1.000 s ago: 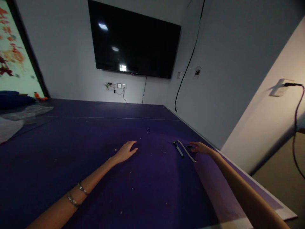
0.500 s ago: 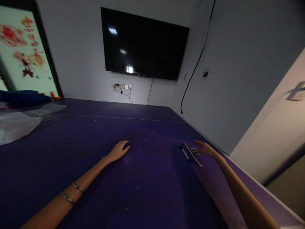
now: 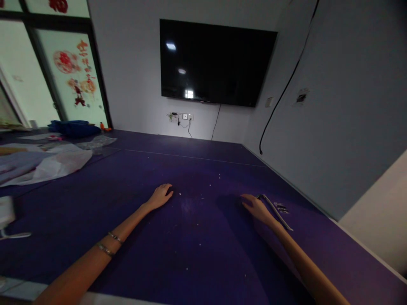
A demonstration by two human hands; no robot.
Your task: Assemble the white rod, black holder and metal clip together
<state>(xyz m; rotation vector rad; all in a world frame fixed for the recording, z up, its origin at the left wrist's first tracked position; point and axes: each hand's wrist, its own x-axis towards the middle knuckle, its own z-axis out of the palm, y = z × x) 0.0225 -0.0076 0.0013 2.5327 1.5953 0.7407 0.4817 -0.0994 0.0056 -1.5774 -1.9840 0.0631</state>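
Observation:
My left hand is low over the purple tabletop, thumb apart from its fingers and nothing in it. Two bracelets circle that forearm. On the right, my right hand has its fingers apart, pointing left, with no object visible in them. A slim dark tool shows only a small end beyond the right hand, which hides the rest. Just right of that hand lies a long thin grey strip. Farther right is a small clear packet with dark pieces.
Crumpled white plastic sheeting and a blue cloth item lie at the left. A white object sits at the left edge. Small white bits dot the table. A black cable hangs along the right wall, near the television.
My view has turned left, showing more of the left side. My right hand has moved left from beside the packet to over the slim dark tool. My left hand stays open.

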